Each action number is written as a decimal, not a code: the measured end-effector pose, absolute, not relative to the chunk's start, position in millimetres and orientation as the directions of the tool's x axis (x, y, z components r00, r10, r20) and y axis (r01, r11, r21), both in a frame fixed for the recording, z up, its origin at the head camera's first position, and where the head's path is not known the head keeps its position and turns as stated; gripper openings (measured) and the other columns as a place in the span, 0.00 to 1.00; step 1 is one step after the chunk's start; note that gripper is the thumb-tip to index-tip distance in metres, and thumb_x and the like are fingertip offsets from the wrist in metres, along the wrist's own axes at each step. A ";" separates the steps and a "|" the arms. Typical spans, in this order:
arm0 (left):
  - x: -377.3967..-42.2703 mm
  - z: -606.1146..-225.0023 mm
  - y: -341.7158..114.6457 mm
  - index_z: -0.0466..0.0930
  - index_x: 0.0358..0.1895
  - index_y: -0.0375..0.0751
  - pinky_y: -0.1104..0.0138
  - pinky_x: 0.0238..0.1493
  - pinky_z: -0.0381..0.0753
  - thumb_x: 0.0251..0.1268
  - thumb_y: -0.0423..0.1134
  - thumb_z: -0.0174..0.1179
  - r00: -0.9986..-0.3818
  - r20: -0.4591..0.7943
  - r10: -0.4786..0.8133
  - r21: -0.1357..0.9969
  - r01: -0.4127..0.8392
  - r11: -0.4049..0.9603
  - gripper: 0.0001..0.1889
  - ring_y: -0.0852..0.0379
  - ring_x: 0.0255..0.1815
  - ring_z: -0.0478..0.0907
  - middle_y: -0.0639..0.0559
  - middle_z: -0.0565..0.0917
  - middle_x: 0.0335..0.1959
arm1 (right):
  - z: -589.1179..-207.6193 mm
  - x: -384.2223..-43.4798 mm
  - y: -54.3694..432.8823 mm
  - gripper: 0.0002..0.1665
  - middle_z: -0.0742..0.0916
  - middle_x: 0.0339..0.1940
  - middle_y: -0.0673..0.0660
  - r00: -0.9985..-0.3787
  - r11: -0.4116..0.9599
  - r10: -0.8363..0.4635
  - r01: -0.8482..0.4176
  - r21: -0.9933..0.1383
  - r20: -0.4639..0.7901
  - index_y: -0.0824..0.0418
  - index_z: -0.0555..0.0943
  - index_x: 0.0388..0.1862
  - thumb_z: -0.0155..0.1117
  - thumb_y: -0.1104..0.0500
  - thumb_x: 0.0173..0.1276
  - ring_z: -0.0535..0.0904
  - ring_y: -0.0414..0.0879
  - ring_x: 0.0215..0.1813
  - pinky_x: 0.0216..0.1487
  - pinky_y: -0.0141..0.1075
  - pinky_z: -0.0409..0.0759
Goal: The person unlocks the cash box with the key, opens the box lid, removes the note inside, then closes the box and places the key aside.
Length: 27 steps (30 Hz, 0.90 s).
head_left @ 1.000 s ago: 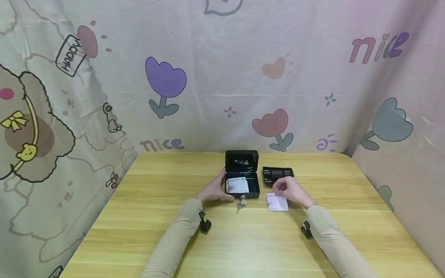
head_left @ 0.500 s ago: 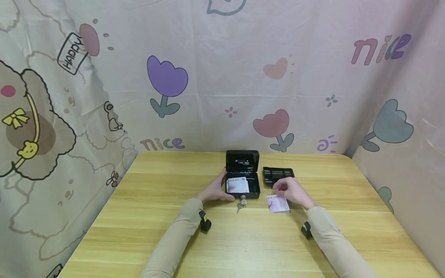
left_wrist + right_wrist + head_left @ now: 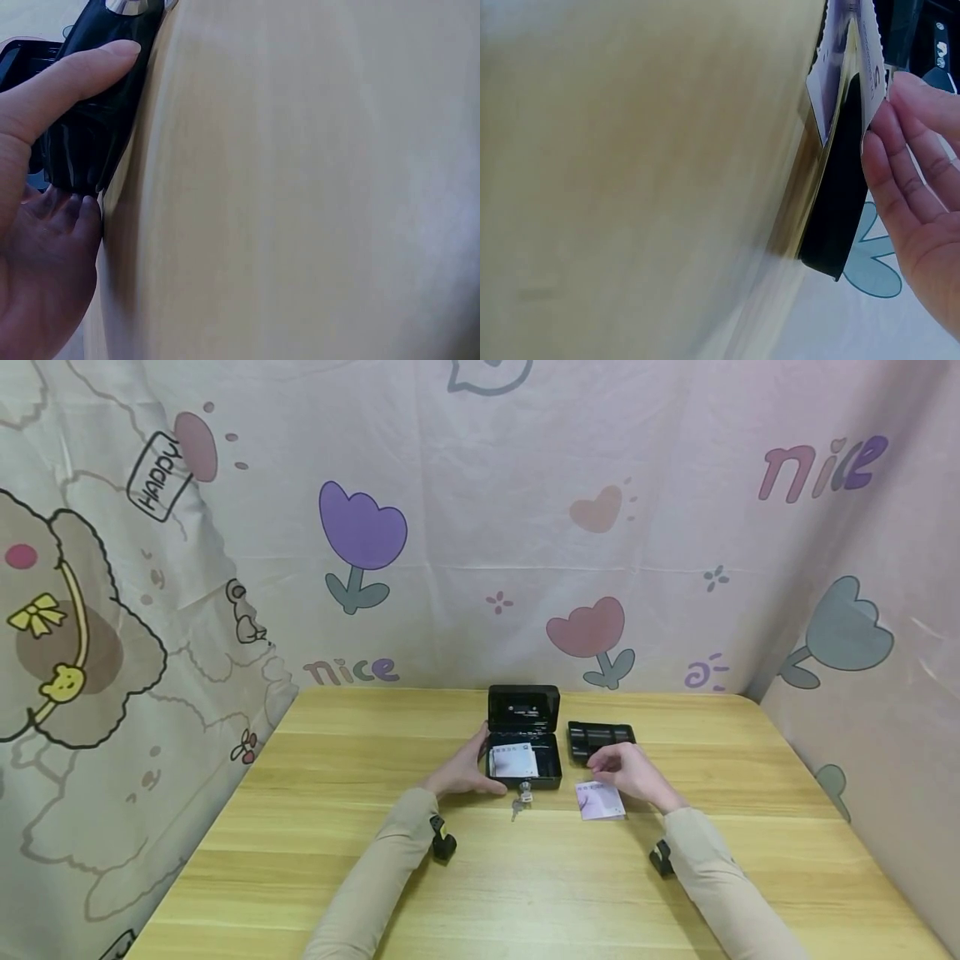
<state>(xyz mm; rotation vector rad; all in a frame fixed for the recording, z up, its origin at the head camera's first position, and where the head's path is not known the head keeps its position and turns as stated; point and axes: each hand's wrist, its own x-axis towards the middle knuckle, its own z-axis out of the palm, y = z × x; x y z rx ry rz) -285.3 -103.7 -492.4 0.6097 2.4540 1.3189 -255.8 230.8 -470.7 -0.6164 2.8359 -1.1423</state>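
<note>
In the head view, a black cash box (image 3: 551,783) stands with its lid raised, pale printed paper slips (image 3: 513,760) in its left part. My left hand (image 3: 461,772) holds the box's left side, thumb (image 3: 90,71) across its front and fingers at the side. A small bunch of keys (image 3: 517,808) hangs from the lock (image 3: 526,789). My right hand (image 3: 628,771) pinches the upper edge of a purple-white printed paper slip (image 3: 600,802). In the right wrist view, two jagged-edged paper leaves (image 3: 871,64) stand apart; whether they join is hidden.
Just behind my right hand lies a black compartment tray (image 3: 600,735), to the right of the box. All this sits toward the back of a wooden table (image 3: 525,893). A printed curtain (image 3: 465,527) hangs behind the table's far edge.
The purple-white slip has shifted slightly toward the table's front and tilted a little in my right fingers. My left hand keeps its hold on the box.
</note>
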 end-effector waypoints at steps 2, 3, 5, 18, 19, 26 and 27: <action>-285.8 -493.4 -103.4 0.30 0.82 0.36 0.51 0.83 0.52 0.46 0.40 0.80 -0.871 -0.053 0.488 0.838 0.227 0.497 0.70 0.38 0.83 0.50 0.35 0.42 0.83 | -470.2 -255.6 230.5 0.07 0.90 0.34 0.57 -0.917 0.648 -0.375 -0.363 -0.669 0.134 0.68 0.87 0.39 0.68 0.72 0.61 0.83 0.42 0.36 0.40 0.27 0.82; -285.9 -493.6 -103.2 0.30 0.82 0.36 0.51 0.83 0.52 0.46 0.40 0.81 -0.873 -0.053 0.485 0.836 0.227 0.499 0.70 0.38 0.83 0.50 0.35 0.42 0.83 | -469.9 -255.5 230.3 0.07 0.90 0.34 0.57 -0.915 0.645 -0.378 -0.368 -0.670 0.139 0.68 0.87 0.39 0.68 0.72 0.61 0.83 0.42 0.36 0.41 0.27 0.83; -286.3 -494.3 -102.8 0.30 0.82 0.36 0.51 0.84 0.52 0.46 0.41 0.81 -0.875 -0.054 0.481 0.835 0.225 0.503 0.70 0.38 0.83 0.50 0.35 0.43 0.83 | -468.8 -255.2 229.9 0.08 0.90 0.34 0.57 -0.913 0.639 -0.381 -0.373 -0.672 0.144 0.68 0.87 0.39 0.68 0.72 0.61 0.83 0.42 0.37 0.41 0.27 0.83; -284.4 -492.5 -102.4 0.32 0.82 0.36 0.52 0.84 0.50 0.45 0.40 0.81 -0.877 -0.051 0.479 0.830 0.230 0.509 0.70 0.38 0.83 0.50 0.35 0.44 0.83 | -457.7 -252.1 223.4 0.13 0.90 0.42 0.67 -0.884 0.561 -0.433 -0.416 -0.715 0.176 0.72 0.85 0.46 0.70 0.70 0.61 0.86 0.47 0.41 0.45 0.27 0.85; -284.2 -492.3 -102.5 0.31 0.82 0.35 0.52 0.84 0.50 0.45 0.40 0.81 -0.877 -0.050 0.479 0.830 0.229 0.508 0.70 0.38 0.83 0.50 0.35 0.44 0.83 | -456.8 -251.8 222.2 0.14 0.90 0.42 0.67 -0.882 0.556 -0.436 -0.420 -0.717 0.179 0.72 0.85 0.46 0.70 0.70 0.61 0.87 0.46 0.41 0.45 0.27 0.85; -283.2 -491.5 -102.6 0.31 0.81 0.35 0.51 0.84 0.50 0.46 0.39 0.80 -0.876 -0.051 0.480 0.827 0.232 0.512 0.69 0.38 0.83 0.50 0.34 0.44 0.83 | -451.6 -252.2 210.4 0.14 0.90 0.42 0.67 -0.868 0.523 -0.455 -0.442 -0.729 0.200 0.72 0.85 0.47 0.71 0.69 0.62 0.87 0.45 0.42 0.46 0.29 0.87; -283.1 -491.5 -102.7 0.31 0.81 0.35 0.52 0.84 0.50 0.46 0.39 0.80 -0.875 -0.051 0.481 0.827 0.233 0.512 0.70 0.38 0.83 0.50 0.34 0.44 0.83 | -450.7 -252.3 208.2 0.14 0.90 0.42 0.66 -0.867 0.521 -0.456 -0.442 -0.730 0.200 0.71 0.85 0.47 0.71 0.69 0.62 0.87 0.46 0.42 0.46 0.28 0.87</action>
